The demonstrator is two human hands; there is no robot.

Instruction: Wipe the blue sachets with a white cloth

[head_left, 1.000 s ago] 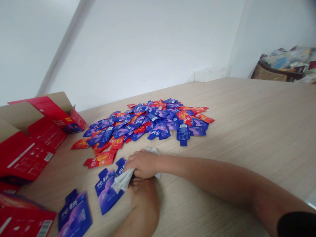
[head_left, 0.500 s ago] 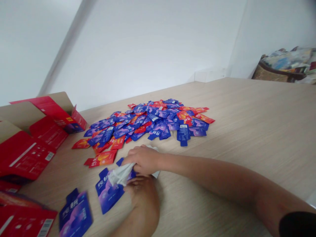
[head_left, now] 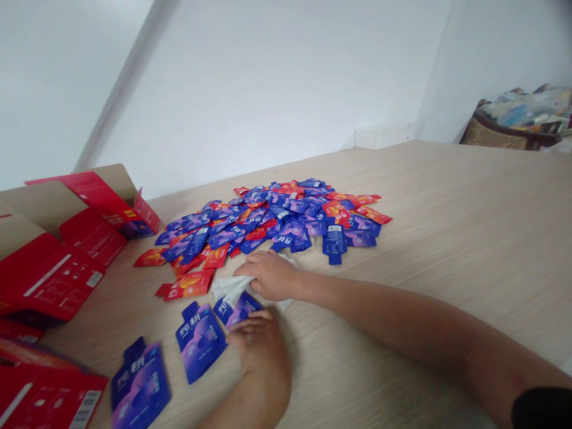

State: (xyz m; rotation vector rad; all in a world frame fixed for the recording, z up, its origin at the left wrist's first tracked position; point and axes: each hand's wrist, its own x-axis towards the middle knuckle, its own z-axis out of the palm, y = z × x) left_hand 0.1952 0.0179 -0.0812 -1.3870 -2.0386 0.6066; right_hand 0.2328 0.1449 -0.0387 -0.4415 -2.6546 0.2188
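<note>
My right hand (head_left: pixel 273 275) is closed on a crumpled white cloth (head_left: pixel 232 289), which hangs over the top of a blue and purple spouted sachet (head_left: pixel 239 310). Below it, my left hand (head_left: pixel 258 336) has its fingers on the lower edge of that same sachet, holding it at the table; the thumb is partly hidden. To the left lies a second blue sachet (head_left: pixel 202 344), flat and face up. Another blue sachet (head_left: pixel 140 384) rests nearer the front left, also face up.
Behind my hands spreads a heap of blue and red sachets (head_left: pixel 268 214) on the wooden table (head_left: pixel 424 238). Opened red cardboard boxes (head_left: pixel 49 277) stand along the left side. A white wall bounds the back, and a chair piled with bags (head_left: pixel 513 122) is at far right.
My right hand and the cloth have moved up and away from my left hand, uncovering more of the sachet. My left hand stays at its lower edge.
</note>
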